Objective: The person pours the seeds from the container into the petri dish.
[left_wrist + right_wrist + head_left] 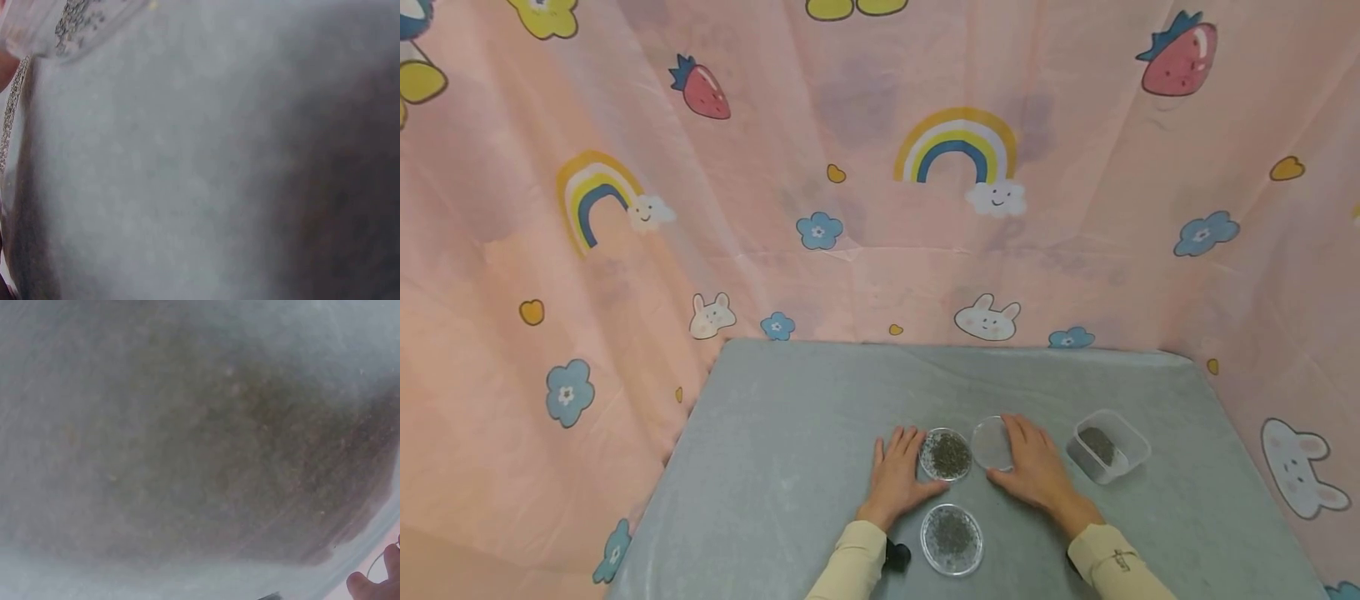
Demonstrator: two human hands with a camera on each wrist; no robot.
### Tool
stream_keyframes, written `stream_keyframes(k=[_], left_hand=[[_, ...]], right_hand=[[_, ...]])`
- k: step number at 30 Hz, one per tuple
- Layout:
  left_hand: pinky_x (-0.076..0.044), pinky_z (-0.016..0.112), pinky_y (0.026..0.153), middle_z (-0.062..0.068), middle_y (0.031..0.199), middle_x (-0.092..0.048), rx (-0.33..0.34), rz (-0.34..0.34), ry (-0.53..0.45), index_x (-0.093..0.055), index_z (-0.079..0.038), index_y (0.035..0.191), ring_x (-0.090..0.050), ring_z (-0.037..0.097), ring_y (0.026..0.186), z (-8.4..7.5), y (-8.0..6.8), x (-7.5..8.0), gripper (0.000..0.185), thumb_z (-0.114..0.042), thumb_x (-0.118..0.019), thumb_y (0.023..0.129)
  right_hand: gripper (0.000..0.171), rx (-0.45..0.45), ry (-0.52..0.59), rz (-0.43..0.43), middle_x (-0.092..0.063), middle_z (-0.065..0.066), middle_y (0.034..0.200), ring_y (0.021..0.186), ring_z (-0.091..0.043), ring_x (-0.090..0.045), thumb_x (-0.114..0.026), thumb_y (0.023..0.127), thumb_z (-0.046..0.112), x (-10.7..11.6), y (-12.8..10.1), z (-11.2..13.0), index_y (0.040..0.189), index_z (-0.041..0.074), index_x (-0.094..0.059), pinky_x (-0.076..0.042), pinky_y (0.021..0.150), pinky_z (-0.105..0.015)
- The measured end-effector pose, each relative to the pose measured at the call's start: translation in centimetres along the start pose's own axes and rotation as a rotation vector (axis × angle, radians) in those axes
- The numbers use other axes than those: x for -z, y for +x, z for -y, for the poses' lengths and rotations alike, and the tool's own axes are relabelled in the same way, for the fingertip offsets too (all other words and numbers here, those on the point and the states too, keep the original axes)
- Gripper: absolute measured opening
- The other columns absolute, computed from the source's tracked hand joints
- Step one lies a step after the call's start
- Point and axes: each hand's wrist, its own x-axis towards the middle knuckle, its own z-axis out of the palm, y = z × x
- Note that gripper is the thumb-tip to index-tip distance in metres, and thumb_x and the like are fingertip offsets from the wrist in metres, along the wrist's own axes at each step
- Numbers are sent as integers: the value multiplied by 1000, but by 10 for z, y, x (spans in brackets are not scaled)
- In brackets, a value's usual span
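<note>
Hands flat beside two small dishes

Your left hand (897, 477) lies palm down on the grey table (790, 450), fingers straight and close together, gripping nothing. Just to its right, touching or nearly touching your fingertips and thumb, stands a round clear dish filled with dark granules (947, 454).

Your right hand (1034, 465) also rests flat, fingers relaxed and extended, its inner edge against an empty clear dish (991, 442) that sits just to its left. The two dishes stand side by side between your hands, touching or almost so.

Nearer to you, between your two wrists, is a second granule dish (952, 539), apart from both hands. To the right of your right hand, a little way off, sits a clear rectangular tub (1109, 447) with some dark granules inside.

Both wrist views are blurred: the left one shows mostly table cloth with a speckled dish edge (72, 22) in its upper left corner.
</note>
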Motion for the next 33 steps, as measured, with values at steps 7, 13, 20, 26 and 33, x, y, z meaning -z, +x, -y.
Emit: stream_keyframes(k=[7,13,20,26,33], left_hand=[[-23,61,110,10,143,-50,-36,-71,-5,-50,-12,142,-36,31,140,3,0,-3,89,-63,-74,73],[-21,60,113,8,147,-47,-9,-26,3,-48,-14,144,-32,28,143,4,2,-1,90,-63,-74,74],[-21,60,113,6,148,-46,5,5,19,-47,-15,145,-32,28,143,2,3,1,90,-65,-73,74],[-22,60,113,6,149,-46,6,16,31,-47,-15,145,-32,28,143,2,1,0,90,-65,-72,75],[-21,60,113,6,149,-45,7,23,18,-46,-16,146,-31,28,144,1,0,-1,90,-65,-72,75]], right_hand=[[92,35,11,-28,-50,-26,132,123,-43,-46,-83,67,36,4,4,3,138,-6,-42,-30,105,-59],[95,83,7,-73,-51,-27,132,121,-43,-49,-84,65,38,4,11,6,138,-7,-42,-34,104,-58],[98,144,31,-85,-51,-29,132,121,-44,-49,-86,64,38,3,19,11,137,-9,-41,-33,105,-58],[99,173,74,-93,-50,-31,131,121,-47,-48,-87,64,35,0,23,17,137,-11,-40,-36,103,-59],[95,155,139,-66,-51,-31,131,121,-47,-49,-85,70,38,-6,28,27,137,-11,-40,-39,101,-60]])
